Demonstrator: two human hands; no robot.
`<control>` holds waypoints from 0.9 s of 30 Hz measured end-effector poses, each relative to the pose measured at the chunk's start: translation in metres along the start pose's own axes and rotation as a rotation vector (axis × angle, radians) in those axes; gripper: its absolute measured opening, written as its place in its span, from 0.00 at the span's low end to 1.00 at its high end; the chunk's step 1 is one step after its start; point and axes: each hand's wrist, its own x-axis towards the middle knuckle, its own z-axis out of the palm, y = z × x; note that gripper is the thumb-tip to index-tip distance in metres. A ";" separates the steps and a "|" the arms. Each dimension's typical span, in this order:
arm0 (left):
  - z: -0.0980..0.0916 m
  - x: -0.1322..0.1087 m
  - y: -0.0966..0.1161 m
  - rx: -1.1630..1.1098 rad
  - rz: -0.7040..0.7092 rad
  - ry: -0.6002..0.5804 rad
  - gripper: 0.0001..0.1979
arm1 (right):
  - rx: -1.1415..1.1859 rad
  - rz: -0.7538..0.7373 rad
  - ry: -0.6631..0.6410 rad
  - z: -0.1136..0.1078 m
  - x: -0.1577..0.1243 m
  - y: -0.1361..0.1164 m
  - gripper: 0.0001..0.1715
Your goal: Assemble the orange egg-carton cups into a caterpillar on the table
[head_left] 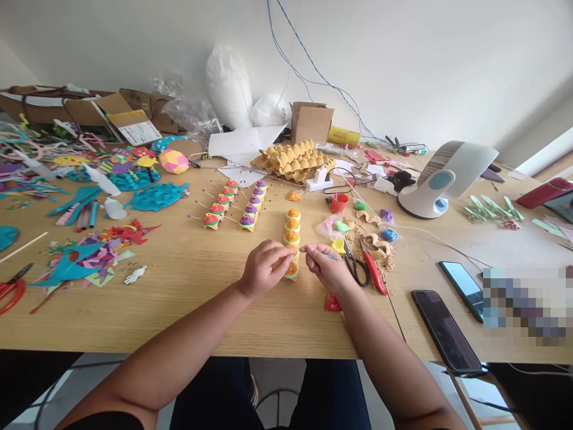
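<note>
In front of me stands an egg-carton strip (292, 224) topped with orange clay on pale green. My left hand (268, 267) is closed in a pinch over its near end; anything between the fingertips is too small to make out. Just to the right, my right hand (326, 263) is closed too, with a thin teal stick (333, 257) crossing its fingers. The two sets of fingertips are close together above the strip. Farther left are a red-topped strip (217, 209) and a purple-topped strip (253, 206), both with thin pins sticking out sideways.
Black scissors (356, 267) and a red utility knife (375, 272) lie by my right hand. Behind them is a small red cup (339, 203). Phones (445, 331) and a white fan (441, 182) are at right. Coloured scraps (85, 257) and red-handled scissors (13, 289) lie left.
</note>
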 end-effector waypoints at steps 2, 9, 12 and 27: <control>0.000 0.000 0.000 -0.001 0.007 -0.003 0.12 | -0.001 0.005 0.001 0.001 -0.001 0.000 0.22; 0.000 -0.001 0.000 0.008 0.001 -0.040 0.11 | 0.034 0.013 0.017 0.004 -0.002 0.000 0.23; 0.001 -0.002 -0.001 0.005 -0.002 -0.049 0.11 | 0.022 0.000 0.009 0.003 -0.001 0.000 0.25; 0.000 -0.003 0.002 -0.040 0.004 -0.063 0.11 | -0.581 -0.321 -0.062 0.008 -0.010 0.001 0.32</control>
